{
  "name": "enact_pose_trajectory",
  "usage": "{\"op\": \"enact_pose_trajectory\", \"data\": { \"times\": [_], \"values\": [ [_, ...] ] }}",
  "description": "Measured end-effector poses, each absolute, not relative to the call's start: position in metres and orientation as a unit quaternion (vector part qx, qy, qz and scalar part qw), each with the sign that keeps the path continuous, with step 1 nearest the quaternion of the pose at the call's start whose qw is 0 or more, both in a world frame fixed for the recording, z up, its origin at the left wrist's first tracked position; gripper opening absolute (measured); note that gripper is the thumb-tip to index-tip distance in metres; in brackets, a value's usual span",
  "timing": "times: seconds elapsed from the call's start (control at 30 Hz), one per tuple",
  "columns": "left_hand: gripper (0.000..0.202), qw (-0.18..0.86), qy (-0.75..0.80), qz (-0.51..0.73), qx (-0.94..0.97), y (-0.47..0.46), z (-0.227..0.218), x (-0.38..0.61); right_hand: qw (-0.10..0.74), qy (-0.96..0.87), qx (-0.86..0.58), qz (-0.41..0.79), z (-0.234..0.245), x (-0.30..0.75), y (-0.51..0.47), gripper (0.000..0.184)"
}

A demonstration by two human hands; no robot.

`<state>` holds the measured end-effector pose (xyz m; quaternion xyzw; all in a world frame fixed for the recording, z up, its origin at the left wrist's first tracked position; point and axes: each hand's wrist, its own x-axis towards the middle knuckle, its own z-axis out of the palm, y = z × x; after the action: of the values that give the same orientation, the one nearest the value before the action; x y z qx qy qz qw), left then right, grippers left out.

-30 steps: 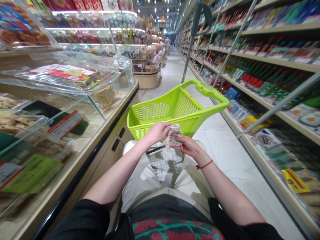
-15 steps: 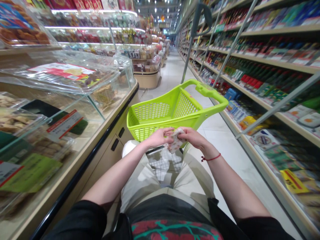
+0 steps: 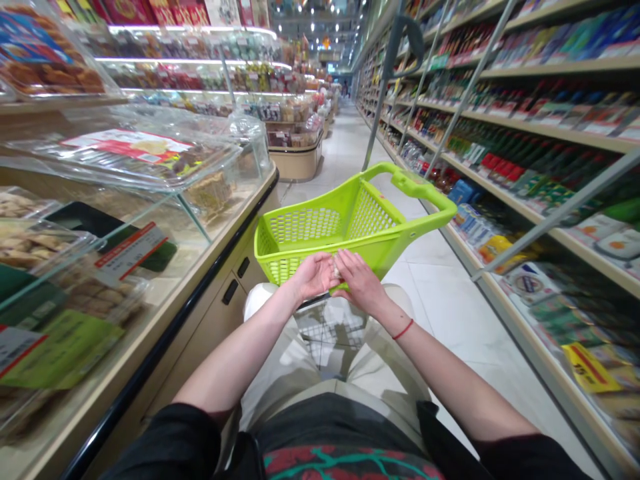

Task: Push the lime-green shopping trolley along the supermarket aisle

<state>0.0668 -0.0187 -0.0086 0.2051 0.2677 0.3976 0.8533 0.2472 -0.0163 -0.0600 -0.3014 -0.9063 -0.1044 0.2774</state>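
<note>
My left hand (image 3: 313,277) and my right hand (image 3: 360,283) meet above the near end of a lime-green plastic shopping trolley basket (image 3: 305,227). Between their fingers is a small crinkled white packet (image 3: 337,270), almost fully hidden by them. Both hands hold it just over the basket's near rim. Its print and contents cannot be made out. A red string bracelet (image 3: 403,329) circles my right wrist.
A glass deli counter with boxed food (image 3: 125,160) runs along the left. Tall goods shelves (image 3: 545,133) line the right. The tiled aisle floor (image 3: 450,293) stretches ahead between them, and the trolley's wire lower rack (image 3: 330,333) lies under my hands.
My hands have closed together over the packet, which showed clearly before and is now nearly covered. The trolley has rolled slightly forward along the aisle.
</note>
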Motion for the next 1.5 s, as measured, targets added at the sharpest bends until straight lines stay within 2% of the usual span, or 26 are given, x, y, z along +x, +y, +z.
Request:
{"op": "enact_pose_trajectory", "data": {
  "times": [0.1, 0.2, 0.27, 0.33, 0.43, 0.5, 0.57, 0.73, 0.9, 1.1, 1.23, 1.37, 1.5],
  "values": [
    [0.037, 0.854, 0.26, 0.382, 0.239, -0.013, -0.004, 0.06, 0.273, -0.919, -0.258, -0.116, -0.055, 0.26, 0.003, 0.05],
    [0.036, 0.76, 0.358, 0.4, 0.365, 0.0, 0.001, 0.057, 0.276, -0.918, -0.246, -0.142, -0.041, 0.272, 0.025, 0.049],
    [0.03, 0.57, 0.497, 0.451, 0.474, 0.01, 0.002, 0.057, 0.28, -0.902, -0.283, -0.167, -0.03, 0.277, 0.041, 0.048],
    [0.035, 0.473, 0.541, 0.483, 0.501, 0.017, -0.001, 0.061, 0.267, -0.882, -0.341, -0.186, -0.022, 0.276, 0.055, 0.046],
    [0.058, 0.178, 0.583, 0.356, 0.708, 0.021, -0.013, 0.07, 0.211, -0.872, -0.398, -0.192, -0.019, 0.264, 0.067, 0.044],
    [0.068, 0.075, 0.576, 0.253, 0.774, 0.022, -0.023, 0.076, 0.181, -0.876, -0.407, -0.183, -0.021, 0.252, 0.066, 0.047],
    [0.069, 0.02, 0.58, 0.196, 0.79, 0.023, -0.032, 0.079, 0.17, -0.877, -0.415, -0.173, -0.022, 0.243, 0.063, 0.051],
    [0.053, -0.047, 0.599, 0.169, 0.781, 0.03, -0.046, 0.079, 0.144, -0.871, -0.438, -0.168, -0.021, 0.23, 0.055, 0.046],
    [0.046, -0.053, 0.594, 0.184, 0.782, 0.032, -0.051, 0.077, 0.16, -0.869, -0.427, -0.192, -0.032, 0.239, 0.056, 0.046],
    [0.053, -0.043, 0.582, 0.199, 0.787, 0.031, -0.052, 0.074, 0.257, -0.839, -0.43, -0.211, -0.036, 0.294, 0.073, 0.041],
    [0.067, -0.068, 0.569, 0.199, 0.795, 0.026, -0.056, 0.077, 0.315, -0.804, -0.458, -0.212, -0.039, 0.307, 0.075, 0.045],
    [0.072, -0.098, 0.542, 0.183, 0.815, 0.018, -0.06, 0.085, 0.326, -0.806, -0.456, -0.191, -0.046, 0.283, 0.068, 0.05],
    [0.07, -0.106, 0.541, 0.175, 0.816, 0.016, -0.063, 0.09, 0.302, -0.825, -0.446, -0.172, -0.053, 0.25, 0.058, 0.047]
  ]
}}
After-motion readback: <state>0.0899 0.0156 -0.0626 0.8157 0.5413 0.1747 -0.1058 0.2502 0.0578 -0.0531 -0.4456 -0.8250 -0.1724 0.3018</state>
